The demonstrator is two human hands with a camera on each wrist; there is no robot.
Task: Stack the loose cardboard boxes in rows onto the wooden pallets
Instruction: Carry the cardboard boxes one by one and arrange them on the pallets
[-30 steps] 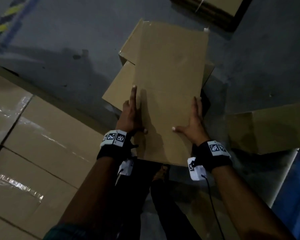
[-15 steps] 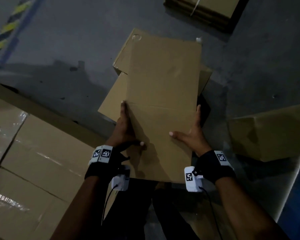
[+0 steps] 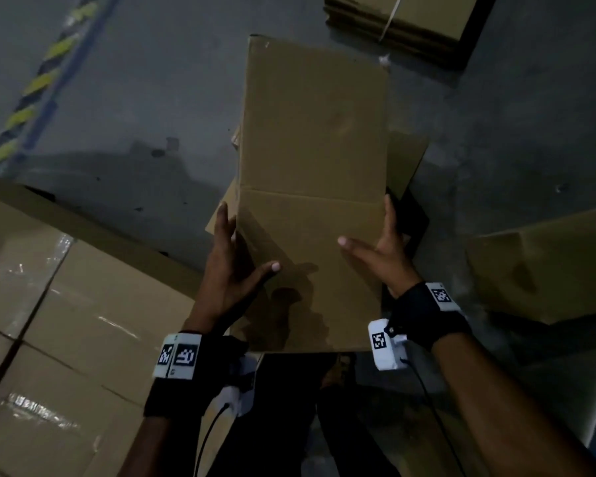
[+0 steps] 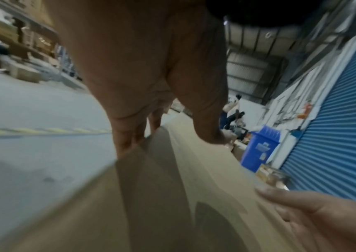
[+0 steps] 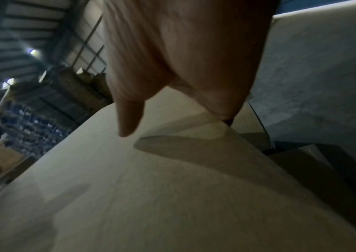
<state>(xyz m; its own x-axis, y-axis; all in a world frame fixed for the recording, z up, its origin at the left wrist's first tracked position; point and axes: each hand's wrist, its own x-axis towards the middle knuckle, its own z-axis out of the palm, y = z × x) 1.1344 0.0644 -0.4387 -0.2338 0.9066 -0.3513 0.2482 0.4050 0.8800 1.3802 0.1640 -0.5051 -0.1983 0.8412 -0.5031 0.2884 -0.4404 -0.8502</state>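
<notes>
— Cardboard fills the middle of my head view: one plain cardboard box (image 3: 312, 187), held up off the grey concrete floor (image 3: 135, 108) between my two hands. What do you read on the left side?

— I see your left hand (image 3: 233, 270) flat against the box's left edge, fingers (image 3: 222, 222) stretched along the side and the thumb laid across the top face. Nothing is curled round the edge; the hand presses rather than grasps. The left wrist view agrees: fingers (image 4: 129, 136) reach down the side of the box (image 4: 172, 204), thumb on top.

— On the right I have the same picture. My right hand (image 3: 384, 259) lies against the right edge, fingers straight along the side, thumb spread over the top face. In the right wrist view the thumb (image 5: 129, 119) points down onto the pale box top (image 5: 151, 187), though that picture is blurred.

— Under the held box I can see more loose boxes (image 3: 405, 160) lying on the floor, partly hidden by it.

— Agreed. At lower left I have a row of taped boxes (image 3: 83, 321) packed side by side, with shiny tape along their seams. I cannot see what they stand on.

— Another box (image 3: 544, 263) sits at the right, tilted, well apart from the held one. At the top edge is a bundle of flat cardboard sheets (image 3: 403, 18).

— A yellow-and-black floor stripe (image 3: 31, 101) runs along the upper left.
</notes>
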